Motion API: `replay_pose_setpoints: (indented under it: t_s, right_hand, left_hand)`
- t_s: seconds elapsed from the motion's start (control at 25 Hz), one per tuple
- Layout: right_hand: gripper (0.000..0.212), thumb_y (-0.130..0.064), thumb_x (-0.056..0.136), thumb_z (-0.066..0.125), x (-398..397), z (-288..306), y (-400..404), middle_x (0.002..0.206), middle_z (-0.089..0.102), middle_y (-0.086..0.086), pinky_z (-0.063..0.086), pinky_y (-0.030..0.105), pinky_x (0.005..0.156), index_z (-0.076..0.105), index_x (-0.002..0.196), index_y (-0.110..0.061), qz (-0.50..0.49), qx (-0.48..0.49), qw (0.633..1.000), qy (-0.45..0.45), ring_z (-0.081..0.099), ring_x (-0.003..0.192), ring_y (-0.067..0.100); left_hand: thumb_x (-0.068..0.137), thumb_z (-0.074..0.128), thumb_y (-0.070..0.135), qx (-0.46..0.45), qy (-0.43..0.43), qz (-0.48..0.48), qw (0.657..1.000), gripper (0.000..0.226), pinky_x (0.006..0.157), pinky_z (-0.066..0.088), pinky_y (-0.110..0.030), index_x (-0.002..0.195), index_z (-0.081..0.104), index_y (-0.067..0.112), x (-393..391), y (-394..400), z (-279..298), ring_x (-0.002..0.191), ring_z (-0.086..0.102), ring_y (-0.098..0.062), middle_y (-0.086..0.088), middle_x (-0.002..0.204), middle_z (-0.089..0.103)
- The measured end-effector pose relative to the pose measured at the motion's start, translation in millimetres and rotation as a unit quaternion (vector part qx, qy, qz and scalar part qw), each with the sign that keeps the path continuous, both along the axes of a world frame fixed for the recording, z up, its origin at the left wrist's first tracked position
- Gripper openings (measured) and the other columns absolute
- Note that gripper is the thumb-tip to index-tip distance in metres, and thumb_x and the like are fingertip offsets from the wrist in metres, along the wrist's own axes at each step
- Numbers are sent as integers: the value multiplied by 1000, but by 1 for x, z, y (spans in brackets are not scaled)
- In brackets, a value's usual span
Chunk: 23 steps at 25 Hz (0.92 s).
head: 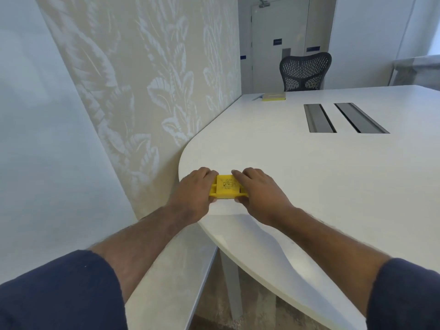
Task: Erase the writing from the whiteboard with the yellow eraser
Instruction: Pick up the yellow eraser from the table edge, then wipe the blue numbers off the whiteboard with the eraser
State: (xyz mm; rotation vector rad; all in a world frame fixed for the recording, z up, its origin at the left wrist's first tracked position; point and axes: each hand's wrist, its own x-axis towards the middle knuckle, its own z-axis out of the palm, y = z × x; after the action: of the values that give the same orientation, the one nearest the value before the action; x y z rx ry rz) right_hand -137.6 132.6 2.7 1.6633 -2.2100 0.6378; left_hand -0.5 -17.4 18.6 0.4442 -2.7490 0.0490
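A yellow eraser (226,186) lies on the white table (309,177) close to its rounded left edge. My left hand (195,194) grips the eraser's left end and my right hand (256,191) grips its right end, fingers curled over the top. The eraser's top carries a small dark label. A plain white surface (35,129) fills the left of the view; it may be the whiteboard, and I see no writing on it.
A patterned beige wall panel (147,79) runs along the table's left side. Two dark cable slots (345,117) sit in the tabletop. A yellow-edged notebook (273,96) lies at the far end near a black mesh chair (306,71). A door stands behind.
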Motion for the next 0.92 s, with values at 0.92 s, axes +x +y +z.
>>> replay_pose_setpoints:
  t_s: [0.92]
  right_hand:
    - [62, -24, 84, 72, 181, 218, -66, 112, 57, 5, 42, 38, 86, 45, 139, -13, 198, -235, 946, 102, 53, 99, 29]
  left_hand:
    - [75, 85, 23, -374, 92, 137, 912, 61, 90, 55, -46, 127, 60, 2, 251, 10, 248, 92, 62, -35, -13, 112, 64]
